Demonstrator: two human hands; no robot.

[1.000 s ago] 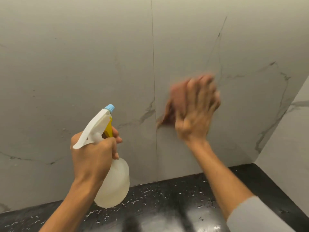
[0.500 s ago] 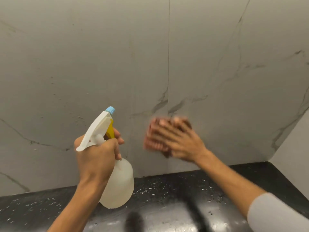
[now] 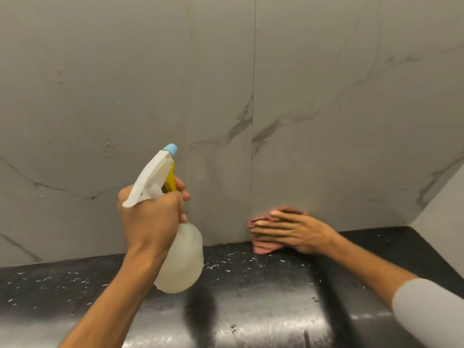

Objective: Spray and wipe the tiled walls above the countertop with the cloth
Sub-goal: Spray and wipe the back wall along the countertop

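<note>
My left hand point(image 3: 153, 217) grips the neck of a spray bottle point(image 3: 182, 262), a translucent round bottle with a white head, yellow trigger and blue nozzle pointing up toward the wall. My right hand point(image 3: 293, 231) presses flat, fingers straight, on a pinkish-brown cloth point(image 3: 263, 247) against the bottom of the grey marbled tiled wall point(image 3: 326, 121), just right of the vertical tile joint and touching the countertop's back edge. Most of the cloth is hidden under my fingers.
A glossy black countertop point(image 3: 251, 285) with white flecks runs below the wall. A side wall point(image 3: 447, 202) meets the tiled wall in a corner at the right. Small specks sit on the left tile point(image 3: 108, 144).
My right hand with the cloth has swept from mid-height on the wall down to the wall's bottom edge by the countertop. My left hand keeps the spray bottle in much the same place.
</note>
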